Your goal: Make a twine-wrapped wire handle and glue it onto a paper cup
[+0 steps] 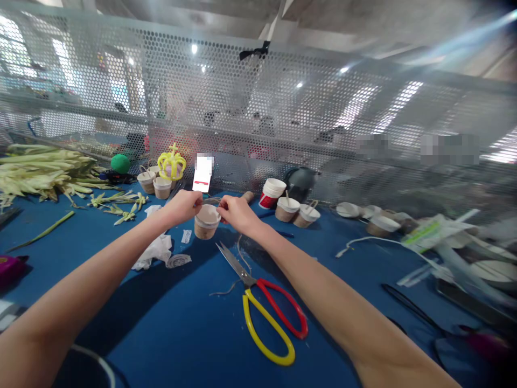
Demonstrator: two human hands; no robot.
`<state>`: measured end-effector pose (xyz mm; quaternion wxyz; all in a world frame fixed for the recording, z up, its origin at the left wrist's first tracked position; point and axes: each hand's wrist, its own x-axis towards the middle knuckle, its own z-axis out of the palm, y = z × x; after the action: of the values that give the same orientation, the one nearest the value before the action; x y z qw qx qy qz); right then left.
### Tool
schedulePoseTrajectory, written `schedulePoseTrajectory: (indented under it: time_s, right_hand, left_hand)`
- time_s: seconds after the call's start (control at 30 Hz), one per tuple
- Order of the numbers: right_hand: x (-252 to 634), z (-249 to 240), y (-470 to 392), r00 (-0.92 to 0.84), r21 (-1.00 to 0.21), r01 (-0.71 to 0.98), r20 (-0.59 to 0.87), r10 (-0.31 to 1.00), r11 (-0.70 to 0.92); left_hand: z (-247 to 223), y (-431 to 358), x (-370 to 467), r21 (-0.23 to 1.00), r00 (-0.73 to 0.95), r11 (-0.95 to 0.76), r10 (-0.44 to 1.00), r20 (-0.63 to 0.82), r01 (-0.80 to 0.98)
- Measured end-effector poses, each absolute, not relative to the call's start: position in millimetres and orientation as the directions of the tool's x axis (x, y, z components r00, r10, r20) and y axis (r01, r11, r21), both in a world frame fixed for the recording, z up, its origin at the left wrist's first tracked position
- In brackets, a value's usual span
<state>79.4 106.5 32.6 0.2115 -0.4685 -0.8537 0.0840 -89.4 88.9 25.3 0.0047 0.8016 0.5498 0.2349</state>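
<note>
Two bare hands work at a small paper cup (205, 225), which stands upright on the blue tabletop (177, 328), its white rim above a brown lower wall. The left hand (186, 206) is at the cup's upper left, its fingers drawn together; whether they pinch anything is too small to tell. The right hand (236, 210) is at the right side of the rim, thumb and fingers likewise closed together; what lies between them is unclear.

Nearer the viewer, scissors (247, 279) lie with the blades slightly parted and pointing toward the cup; one handle is yellow, the other red. A thin string (242, 252) lies beside the blades. Left of the cup is crumpled white tissue (158, 251).

Behind the cup, a phone (201, 178) with a lit screen leans upright near the perforated metal panel (230, 116). To its left are a yellow crown-shaped object (172, 167), a group of similar cups (162, 188), a green ball (120, 163) and a heap of pale leaves (44, 170). To the right stand a red-and-white cup stack (273, 192) and two brown-and-white cups (287, 210).
</note>
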Motion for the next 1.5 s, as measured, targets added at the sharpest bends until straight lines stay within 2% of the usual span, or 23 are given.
schedulePoseTrajectory:
  time_s: [0.17,0.4,0.97,1.5]
  right_hand:
    - [104,37,48,-0.452,-0.407,0.744,0.275,0.848,0.529]
    - [125,15,-9,-0.391,-0.497,0.719,0.289,0.874,0.486]
    - [127,-3,-22,-0.443,-0.501,0.61,0.428,0.788,0.614]
    - [127,-3,-24,-0.533,-0.452,0.586,0.409,0.74,0.672]
  left_hand:
    - [32,46,-72,0.301,0.356,-0.455,0.874,0.332,0.838]
    - [18,9,-52,0.311,0.435,-0.503,0.861,0.265,0.806]
    - [20,7,-56,0.394,0.457,-0.503,0.864,0.21,0.77]
    - [20,8,-54,0.328,0.46,-0.512,0.858,0.228,0.794]
